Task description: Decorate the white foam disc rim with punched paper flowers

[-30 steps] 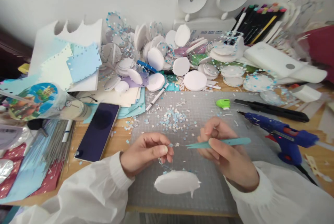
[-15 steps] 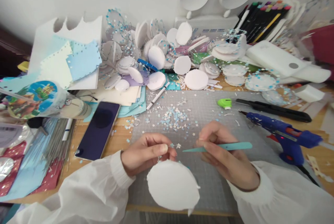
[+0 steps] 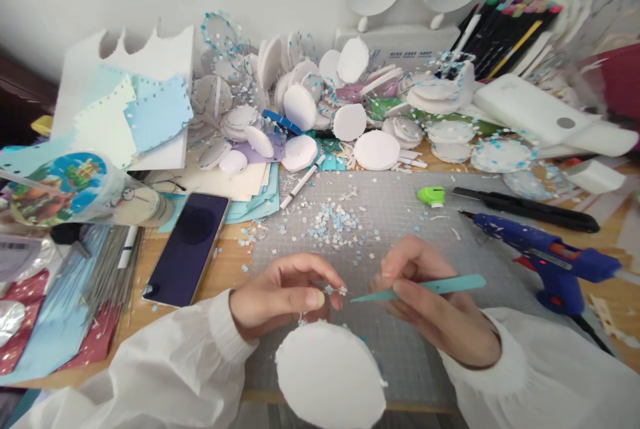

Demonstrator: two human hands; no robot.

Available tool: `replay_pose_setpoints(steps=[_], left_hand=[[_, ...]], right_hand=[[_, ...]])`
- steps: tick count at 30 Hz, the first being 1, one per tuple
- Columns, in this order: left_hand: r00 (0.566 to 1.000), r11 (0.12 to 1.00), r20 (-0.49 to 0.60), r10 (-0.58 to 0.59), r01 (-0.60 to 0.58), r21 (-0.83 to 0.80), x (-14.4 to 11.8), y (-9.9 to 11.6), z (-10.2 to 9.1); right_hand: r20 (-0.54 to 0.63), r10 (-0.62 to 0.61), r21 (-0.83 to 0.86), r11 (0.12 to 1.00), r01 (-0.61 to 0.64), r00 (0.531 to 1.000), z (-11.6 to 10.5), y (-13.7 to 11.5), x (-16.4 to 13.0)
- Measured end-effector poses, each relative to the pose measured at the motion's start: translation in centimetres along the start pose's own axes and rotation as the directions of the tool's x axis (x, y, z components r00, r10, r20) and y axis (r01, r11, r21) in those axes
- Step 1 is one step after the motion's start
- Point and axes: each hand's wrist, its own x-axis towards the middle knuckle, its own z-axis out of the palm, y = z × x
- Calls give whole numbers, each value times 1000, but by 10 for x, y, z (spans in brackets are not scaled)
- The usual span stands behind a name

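My left hand [image 3: 283, 295] pinches a thin wire strung with tiny paper flowers [image 3: 334, 290]. A round white foam disc [image 3: 330, 375] hangs just below that hand, over the grey cutting mat [image 3: 400, 215]. My right hand [image 3: 435, 309] grips teal tweezers [image 3: 425, 287] whose tips point left and almost touch the small flowers at my left fingertips. Both wrists wear white sleeves. How the disc is attached to the wire is hidden behind my fingers.
Loose blue and white paper flowers [image 3: 333, 222] lie mid-mat. A blue glue gun [image 3: 545, 255], black knife [image 3: 525, 202] and green sharpener [image 3: 431, 195] sit on the right. A phone [image 3: 187, 249] lies on the left. Foam discs [image 3: 350, 122] pile at the back.
The foam disc turned from edge-on to face-up and dropped lower toward the table's front edge. The tweezer tips drew back, then came close to my left fingertips again.
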Motion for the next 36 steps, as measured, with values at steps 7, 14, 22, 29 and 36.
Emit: replay_pose_setpoints(steps=[7,14,22,29,36], left_hand=[[998,998,-40,-55,54,-16,-1,5,5],[995,998,-78,-57,58,18,-3,6,6],[941,959,-198,275,-253,130,-1,10,-2],[702,485,-15,712,-477,733,-5,16,-2],[783,114,301,544,-425,898,-1,14,-2]], right_hand=[[-31,3,17,1000,-2,1000,1,2,2],[-139,-25,68,997,35,990,1,0,7],[-230,-3,74,997,21,973,3,-4,8],[-296,-14,43,999,28,955,3,-3,10],[-378,25,16,1000,-20,926,2,1,11]])
